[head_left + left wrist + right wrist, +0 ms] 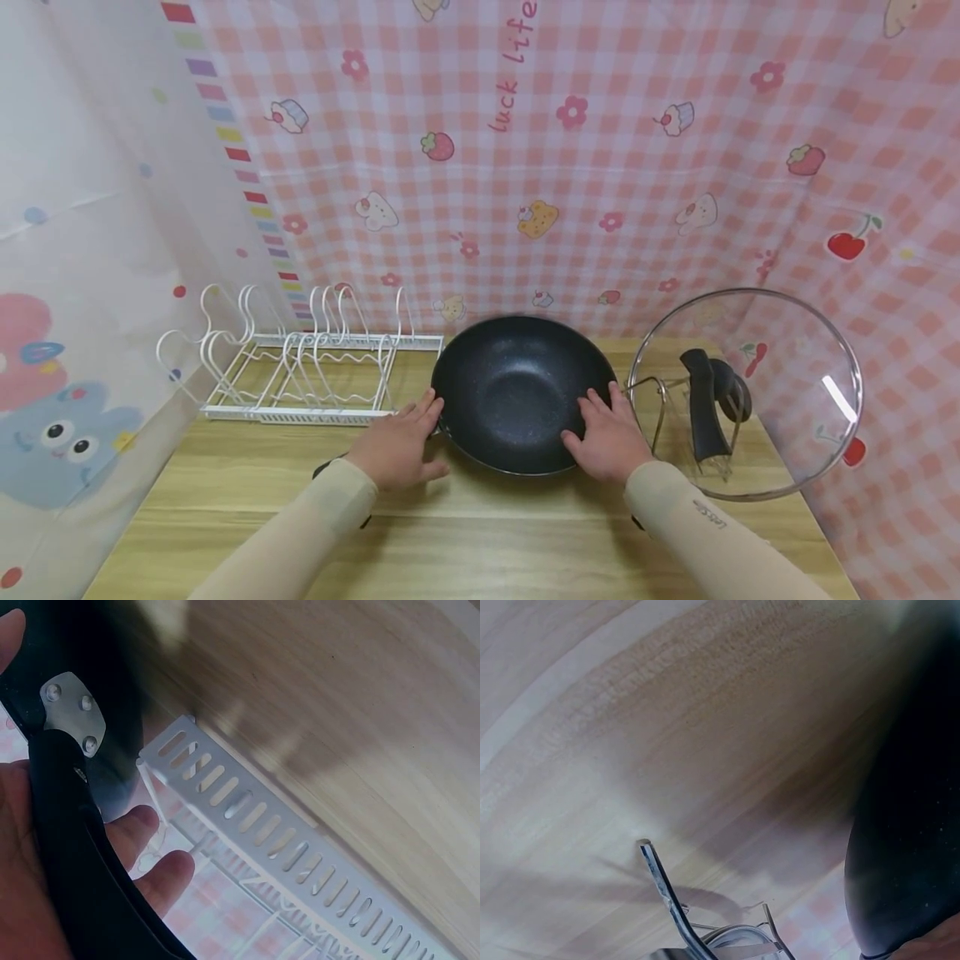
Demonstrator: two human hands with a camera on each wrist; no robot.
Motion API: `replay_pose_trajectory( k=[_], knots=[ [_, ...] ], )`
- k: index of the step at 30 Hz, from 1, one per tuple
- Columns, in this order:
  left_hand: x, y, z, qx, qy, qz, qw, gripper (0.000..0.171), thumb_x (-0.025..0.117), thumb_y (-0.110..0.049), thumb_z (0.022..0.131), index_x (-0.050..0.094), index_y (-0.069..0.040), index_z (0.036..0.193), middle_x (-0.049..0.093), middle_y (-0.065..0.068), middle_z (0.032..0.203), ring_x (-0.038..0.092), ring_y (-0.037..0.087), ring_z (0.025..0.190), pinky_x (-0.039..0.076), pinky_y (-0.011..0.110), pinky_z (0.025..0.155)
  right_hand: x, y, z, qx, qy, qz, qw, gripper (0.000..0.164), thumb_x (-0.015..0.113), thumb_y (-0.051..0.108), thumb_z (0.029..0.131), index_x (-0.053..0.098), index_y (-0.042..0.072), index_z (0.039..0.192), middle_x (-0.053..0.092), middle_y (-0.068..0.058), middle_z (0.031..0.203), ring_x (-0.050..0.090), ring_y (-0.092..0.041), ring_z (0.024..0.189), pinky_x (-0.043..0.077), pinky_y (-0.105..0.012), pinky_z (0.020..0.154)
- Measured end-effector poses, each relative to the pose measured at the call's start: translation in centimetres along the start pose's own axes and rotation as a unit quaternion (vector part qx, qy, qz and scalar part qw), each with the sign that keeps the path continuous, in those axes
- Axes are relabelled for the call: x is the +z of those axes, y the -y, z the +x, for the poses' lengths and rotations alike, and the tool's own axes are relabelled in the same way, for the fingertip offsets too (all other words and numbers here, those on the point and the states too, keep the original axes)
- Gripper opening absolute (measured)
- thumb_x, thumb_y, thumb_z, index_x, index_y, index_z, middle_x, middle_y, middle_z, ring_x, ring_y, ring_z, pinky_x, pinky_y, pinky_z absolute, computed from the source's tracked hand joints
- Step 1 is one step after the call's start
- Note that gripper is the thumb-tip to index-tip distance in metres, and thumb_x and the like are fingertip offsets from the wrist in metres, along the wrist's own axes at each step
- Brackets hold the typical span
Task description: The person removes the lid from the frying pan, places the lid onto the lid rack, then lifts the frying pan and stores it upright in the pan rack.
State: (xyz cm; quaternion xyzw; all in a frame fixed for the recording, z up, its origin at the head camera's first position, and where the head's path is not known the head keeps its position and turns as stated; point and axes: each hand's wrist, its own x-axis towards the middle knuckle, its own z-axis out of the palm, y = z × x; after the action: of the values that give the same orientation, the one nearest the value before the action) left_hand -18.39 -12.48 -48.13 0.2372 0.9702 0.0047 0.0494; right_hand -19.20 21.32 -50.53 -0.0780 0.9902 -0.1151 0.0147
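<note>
A black wok [517, 396] sits mid-table, tilted so that its inside faces me. My left hand [396, 446] is at the wok's left edge, fingertips touching the rim. In the left wrist view its black handle [71, 840] runs under the palm, and the fingers [161, 881] stretch past it without wrapping round. My right hand [609, 435] rests on the wok's right edge, fingers spread over the inner wall. The right wrist view shows mostly the wok's dark side [911, 840] and little of that hand.
To the left stands a white wire rack [300, 414] with upright loops. A glass lid with a metal rim [859, 392] leans at the right, beside a black handle-like piece [705, 408] and a wire stand [660, 412]. Checked cloth [480, 192] hangs behind the wooden table [487, 542].
</note>
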Motion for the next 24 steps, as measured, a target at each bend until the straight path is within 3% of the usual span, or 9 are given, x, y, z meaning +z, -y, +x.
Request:
replay_pose_trajectory(
  k=[18,24],
  knots=[
    [-0.3,-0.6,-0.5,0.003,0.009,-0.015,0.9998,0.105,0.056,-0.071,0.073,0.018,-0.009,0.148,0.014,0.011,0.155,0.030,0.026,0.138,0.035,0.048,0.105,-0.5,-0.2,0.9,-0.014,0.003,-0.001,1.000,0.064,0.050,0.045,0.087,0.046,0.001,0.134,0.037,-0.018,0.145,0.004,-0.041,0.141,0.007,-0.052,0.114],
    [-0.8,-0.9,-0.6,-0.002,0.021,-0.022,0.9995,0.106,0.058,-0.070,0.072,0.017,-0.008,0.148,0.013,0.011,0.155,0.035,0.027,0.135,0.036,0.050,0.103,-0.5,-0.3,1.2,-0.014,0.001,0.007,1.000,0.063,0.050,0.043,0.087,0.045,0.001,0.134,0.038,-0.017,0.145,0.004,-0.040,0.141,0.005,-0.051,0.114]
  ],
)
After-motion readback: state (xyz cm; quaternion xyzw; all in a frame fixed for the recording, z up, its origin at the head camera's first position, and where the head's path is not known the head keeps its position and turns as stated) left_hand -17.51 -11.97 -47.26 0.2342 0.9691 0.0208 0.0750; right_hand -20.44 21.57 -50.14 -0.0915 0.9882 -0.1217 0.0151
